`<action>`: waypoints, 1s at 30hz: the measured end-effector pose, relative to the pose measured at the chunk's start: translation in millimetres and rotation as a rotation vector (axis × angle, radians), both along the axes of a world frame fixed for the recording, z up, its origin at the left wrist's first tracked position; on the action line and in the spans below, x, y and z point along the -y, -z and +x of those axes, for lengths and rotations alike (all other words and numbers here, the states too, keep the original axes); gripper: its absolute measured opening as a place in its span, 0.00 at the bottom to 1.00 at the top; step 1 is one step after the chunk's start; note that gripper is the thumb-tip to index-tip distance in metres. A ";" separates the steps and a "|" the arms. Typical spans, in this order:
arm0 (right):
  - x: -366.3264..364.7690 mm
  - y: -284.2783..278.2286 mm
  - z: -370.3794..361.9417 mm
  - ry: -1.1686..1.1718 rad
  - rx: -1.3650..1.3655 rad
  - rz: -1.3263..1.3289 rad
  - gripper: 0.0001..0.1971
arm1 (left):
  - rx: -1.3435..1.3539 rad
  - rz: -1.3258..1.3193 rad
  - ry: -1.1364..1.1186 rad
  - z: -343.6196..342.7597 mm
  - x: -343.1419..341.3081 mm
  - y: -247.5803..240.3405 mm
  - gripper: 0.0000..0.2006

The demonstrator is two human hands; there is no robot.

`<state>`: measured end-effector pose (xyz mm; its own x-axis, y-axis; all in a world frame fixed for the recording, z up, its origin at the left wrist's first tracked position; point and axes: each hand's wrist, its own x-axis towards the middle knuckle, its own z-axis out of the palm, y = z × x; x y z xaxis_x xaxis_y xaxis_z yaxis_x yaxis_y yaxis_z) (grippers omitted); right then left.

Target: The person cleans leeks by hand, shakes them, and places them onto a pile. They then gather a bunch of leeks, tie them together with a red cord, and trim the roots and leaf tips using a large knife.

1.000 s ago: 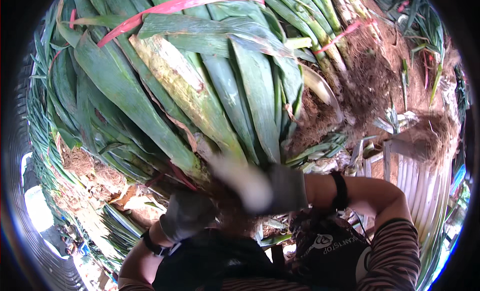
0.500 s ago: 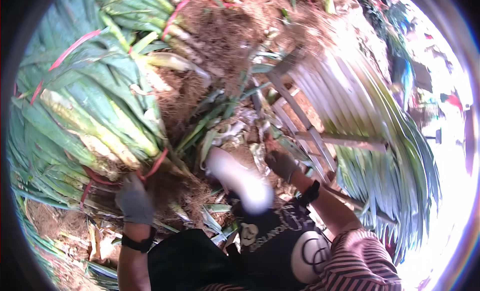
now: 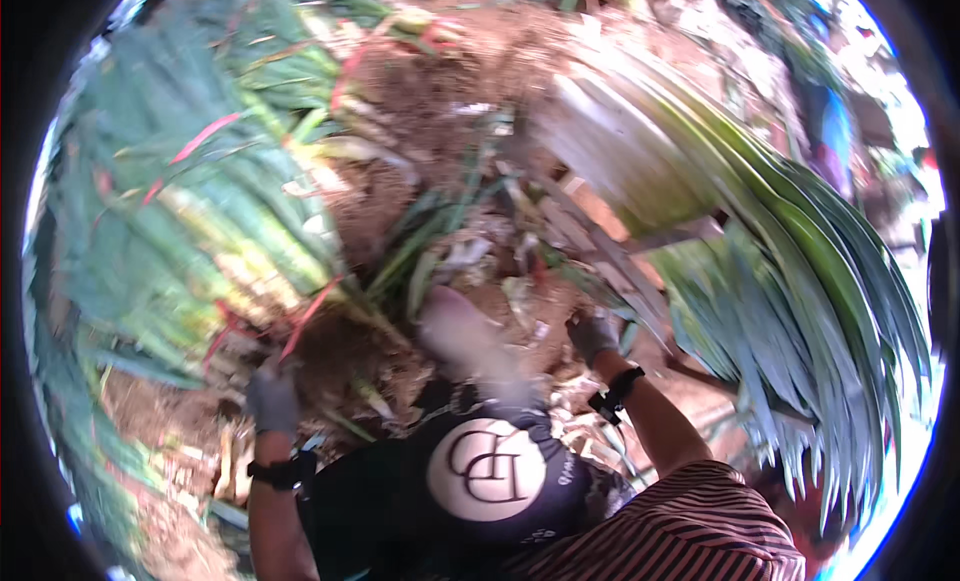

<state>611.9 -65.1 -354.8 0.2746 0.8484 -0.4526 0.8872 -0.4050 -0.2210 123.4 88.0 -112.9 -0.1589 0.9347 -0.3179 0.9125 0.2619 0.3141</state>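
Note:
My left hand (image 3: 272, 396), in a grey glove, is closed at the root end of a tied leek bundle (image 3: 235, 246). Its fingertips meet a red tie (image 3: 312, 316) that runs round the bundle, though blur softens the grip. To the right, my right hand (image 3: 592, 336), also gloved, is curled into a fist just above the littered ground; its palm is hidden. Beside that fist stands a wooden rack (image 3: 610, 256) carrying a row of long leeks (image 3: 625, 151), white stalks toward the middle and green leaves hanging to the right.
More leeks with red ties (image 3: 300, 66) lie at the far left. Brown soil and roots (image 3: 420, 86) fill the middle, with loose leaves (image 3: 425, 231) across them. A pale, blurred rounded shape (image 3: 465, 336) sits between my arms. Scraps (image 3: 225, 461) litter the lower left.
My view has shifted and my torso shows differently. The right fist has drawn a little to the right, toward the rack. My left hand stays at the bundle's root end.

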 end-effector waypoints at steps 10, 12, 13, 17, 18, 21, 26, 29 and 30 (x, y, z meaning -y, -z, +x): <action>-114.2 34.6 -46.1 -0.062 -0.162 -0.184 0.25 | -0.014 0.109 -0.090 13.7 18.7 -11.6 0.18; -57.2 38.0 -39.1 -0.105 -0.114 -0.133 0.25 | 0.001 0.151 -0.082 7.1 22.0 -3.5 0.19; -34.7 21.2 -44.3 0.194 -0.437 -0.180 0.33 | -0.010 0.139 -0.117 0.7 27.6 -6.7 0.19; 48.4 -44.5 -26.7 0.408 -0.585 0.081 0.13 | 0.085 0.306 -0.126 -36.5 37.1 8.3 0.19; 79.7 -38.0 6.2 0.367 -0.636 0.302 0.08 | 0.138 0.308 -0.099 -14.5 26.6 9.8 0.19; 137.9 -44.2 48.3 0.160 -0.645 0.290 0.13 | 0.475 0.340 -0.136 -12.9 14.6 11.9 0.15; 111.6 -99.3 33.1 -0.547 -0.243 0.526 0.16 | 0.584 0.276 -0.249 20.9 5.0 -7.2 0.14; 60.9 -150.9 -23.0 -0.265 -0.731 0.081 0.32 | 0.622 0.299 -0.286 7.1 9.5 -13.2 0.14; 47.4 -155.2 -31.2 -0.266 -0.735 0.079 0.32 | 0.617 0.297 -0.288 6.5 8.8 -15.8 0.14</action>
<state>580.7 -112.6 -199.6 -0.2890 0.8807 -0.3753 0.5674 -0.1582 -0.8081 129.8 79.2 -97.1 -0.2853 0.9435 -0.1687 0.4550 0.2882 0.8426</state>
